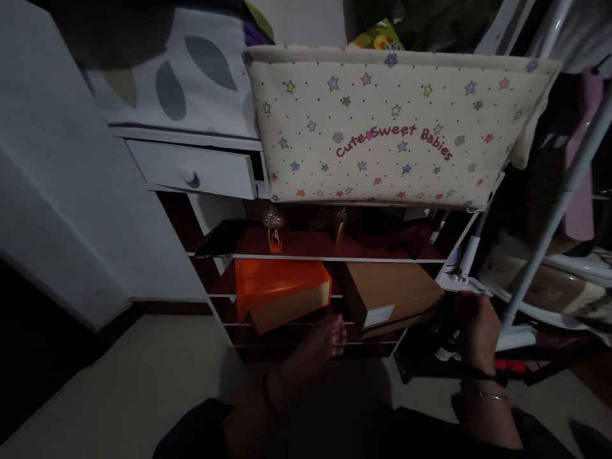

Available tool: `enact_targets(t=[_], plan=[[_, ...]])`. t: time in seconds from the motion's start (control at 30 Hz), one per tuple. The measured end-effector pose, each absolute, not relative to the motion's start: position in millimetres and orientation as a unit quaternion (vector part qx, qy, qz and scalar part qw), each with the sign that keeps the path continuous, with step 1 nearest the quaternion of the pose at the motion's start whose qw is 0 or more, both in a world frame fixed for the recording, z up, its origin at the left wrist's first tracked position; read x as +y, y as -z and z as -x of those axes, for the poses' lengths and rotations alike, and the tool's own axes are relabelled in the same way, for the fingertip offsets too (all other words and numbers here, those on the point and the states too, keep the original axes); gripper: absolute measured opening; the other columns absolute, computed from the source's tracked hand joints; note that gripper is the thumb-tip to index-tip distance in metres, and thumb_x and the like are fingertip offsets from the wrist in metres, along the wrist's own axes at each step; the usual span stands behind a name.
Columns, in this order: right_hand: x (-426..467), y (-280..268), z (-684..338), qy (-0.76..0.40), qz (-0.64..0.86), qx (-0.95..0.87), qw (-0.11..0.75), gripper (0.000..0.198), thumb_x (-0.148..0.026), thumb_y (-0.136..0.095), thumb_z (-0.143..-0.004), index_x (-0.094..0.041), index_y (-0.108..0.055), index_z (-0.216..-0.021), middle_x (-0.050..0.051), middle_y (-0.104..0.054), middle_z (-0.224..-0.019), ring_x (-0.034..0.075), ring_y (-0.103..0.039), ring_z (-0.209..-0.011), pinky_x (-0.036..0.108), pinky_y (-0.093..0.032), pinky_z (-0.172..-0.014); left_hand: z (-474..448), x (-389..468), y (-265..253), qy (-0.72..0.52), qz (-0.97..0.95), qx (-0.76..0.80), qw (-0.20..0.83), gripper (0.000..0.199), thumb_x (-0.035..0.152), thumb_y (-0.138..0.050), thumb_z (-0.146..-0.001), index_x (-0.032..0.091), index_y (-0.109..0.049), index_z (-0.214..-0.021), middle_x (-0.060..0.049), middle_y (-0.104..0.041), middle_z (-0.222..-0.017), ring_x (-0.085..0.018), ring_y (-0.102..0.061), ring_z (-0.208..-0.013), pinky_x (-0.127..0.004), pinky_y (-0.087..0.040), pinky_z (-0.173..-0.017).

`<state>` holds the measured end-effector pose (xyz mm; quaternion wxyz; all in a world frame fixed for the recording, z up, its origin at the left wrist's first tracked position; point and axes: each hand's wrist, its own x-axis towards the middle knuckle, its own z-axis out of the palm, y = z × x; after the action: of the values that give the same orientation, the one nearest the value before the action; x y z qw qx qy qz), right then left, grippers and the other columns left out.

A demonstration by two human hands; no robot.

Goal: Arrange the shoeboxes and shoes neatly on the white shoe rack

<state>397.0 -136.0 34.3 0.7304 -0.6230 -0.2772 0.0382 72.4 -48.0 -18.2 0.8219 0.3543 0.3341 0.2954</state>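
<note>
Dim corner by a low shelf [310,257]: left hand [319,347] stretched toward the orange box [280,288] on the shelf's lower tier, fingers loose, grip holding nothing. Right hand [475,335] at the shelf's right end, curled around something dark; cannot tell what. Above the shelf, fabric basket [396,131] lettered "Cute Sweet Babies". Beside the orange box, brown box [387,293] with a white label, unreadable.
</note>
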Motion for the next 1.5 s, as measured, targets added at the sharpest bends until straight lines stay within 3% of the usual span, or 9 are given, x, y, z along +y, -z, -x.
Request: enact_targets(t=[0.23, 0.43, 0.6, 0.77, 0.9, 1.0, 1.13, 1.33, 1.5], plan=[[-130.2, -7.6, -398.6, -0.110, 0.620, -0.369, 0.684, 0.080, -0.075, -0.040, -0.102, -0.017, -0.054, -0.155, 0.017, -0.064, -0.145, 0.031, -0.060, -0.134, 0.052, -0.043, -0.117, -84.2, -53.2, 33.8, -0.312, -0.352, 0.370, 0.801, 0.054, 0.053, -0.070, -0.091, 0.021, -0.055, -0.132, -0.021, -0.058, -0.146, -0.033, -0.060, -0.129, -0.045, -0.050, -0.101], [-134.5, 1.3, -383.1, -0.058, 0.647, -0.428, 0.629, 0.084, -0.077, -0.035, -0.104, -0.014, -0.049, -0.158, 0.019, -0.053, -0.159, 0.034, -0.048, -0.149, 0.054, -0.033, -0.126, -89.7, -48.8, 38.7, -0.305, -0.332, 0.355, 0.819, 0.081, 0.058, -0.065, -0.095, 0.021, -0.035, -0.159, -0.028, -0.046, -0.160, -0.040, -0.054, -0.144, -0.057, -0.043, -0.115], [-142.0, 8.0, -366.7, -0.041, 0.645, -0.457, 0.611, 0.073, -0.067, -0.036, -0.107, -0.016, -0.049, -0.157, 0.019, -0.054, -0.159, 0.033, -0.048, -0.149, 0.054, -0.033, -0.126, -85.6, -46.9, 36.4, -0.324, -0.304, 0.363, 0.819, 0.075, 0.055, -0.063, -0.098, 0.024, -0.036, -0.161, -0.026, -0.048, -0.160, -0.039, -0.056, -0.142, -0.060, -0.042, -0.117], [-144.0, 17.0, -360.9, 0.027, 0.636, -0.532, 0.558, 0.062, -0.055, -0.039, -0.110, -0.019, -0.046, -0.160, 0.019, -0.054, -0.156, 0.033, -0.050, -0.145, 0.059, -0.038, -0.122, -76.2, -46.7, 30.3, -0.326, -0.315, 0.337, 0.825, 0.048, 0.053, -0.057, -0.102, 0.023, -0.059, -0.140, -0.017, -0.068, -0.138, -0.033, -0.065, -0.129, -0.057, -0.043, -0.118], [-141.1, 17.0, -351.1, 0.207, 0.651, -0.596, 0.422, 0.089, -0.069, -0.060, -0.098, -0.020, -0.035, -0.168, 0.025, -0.039, -0.166, 0.046, -0.036, -0.153, 0.077, -0.026, -0.122, -71.4, -47.3, 28.2, -0.324, -0.298, 0.337, 0.832, 0.037, 0.047, -0.056, -0.104, 0.024, -0.063, -0.132, -0.013, -0.074, -0.126, -0.029, -0.070, -0.117, -0.054, -0.045, -0.117], [-137.2, 17.8, -336.6, 0.271, 0.637, -0.656, 0.301, 0.101, -0.069, -0.074, -0.089, -0.027, -0.030, -0.170, 0.022, -0.031, -0.173, 0.052, -0.024, -0.160, 0.086, -0.011, -0.121, -69.6, -48.1, 29.1, -0.339, -0.285, 0.323, 0.836, 0.039, 0.046, -0.060, -0.102, 0.027, -0.058, -0.137, -0.012, -0.075, -0.123, -0.028, -0.073, -0.112, -0.054, -0.048, -0.114], [-128.1, 25.9, -317.1, 0.283, 0.614, -0.706, 0.212, 0.096, -0.051, -0.090, -0.080, -0.036, -0.044, -0.163, 0.017, -0.034, -0.174, 0.051, -0.025, -0.160, 0.086, -0.009, -0.120, -69.5, -45.9, 33.8, -0.334, -0.270, 0.319, 0.845, 0.049, 0.052, -0.060, -0.101, 0.028, -0.051, -0.143, -0.013, -0.074, -0.126, -0.029, -0.074, -0.112, -0.054, -0.046, -0.114], [-115.9, 39.8, -303.1, 0.296, 0.600, -0.718, 0.192, 0.081, -0.037, -0.091, -0.081, -0.038, -0.056, -0.154, 0.014, -0.039, -0.171, 0.047, -0.028, -0.158, 0.085, -0.011, -0.121, -67.3, -40.2, 48.6, -0.344, -0.270, 0.308, 0.845, 0.073, 0.055, -0.067, -0.095, 0.030, -0.035, -0.157, -0.016, -0.069, -0.133, -0.032, -0.074, -0.113, -0.054, -0.045, -0.114], [-108.9, 47.6, -297.4, 0.311, 0.579, -0.724, 0.211, 0.075, -0.032, -0.087, -0.085, -0.042, -0.057, -0.152, 0.013, -0.044, -0.167, 0.044, -0.033, -0.155, 0.084, -0.009, -0.122, -64.3, -37.8, 47.5, -0.340, -0.255, 0.334, 0.841, 0.069, 0.054, -0.061, -0.099, 0.029, -0.035, -0.158, -0.018, -0.065, -0.138, -0.032, -0.073, -0.110, -0.053, -0.048, -0.111]])
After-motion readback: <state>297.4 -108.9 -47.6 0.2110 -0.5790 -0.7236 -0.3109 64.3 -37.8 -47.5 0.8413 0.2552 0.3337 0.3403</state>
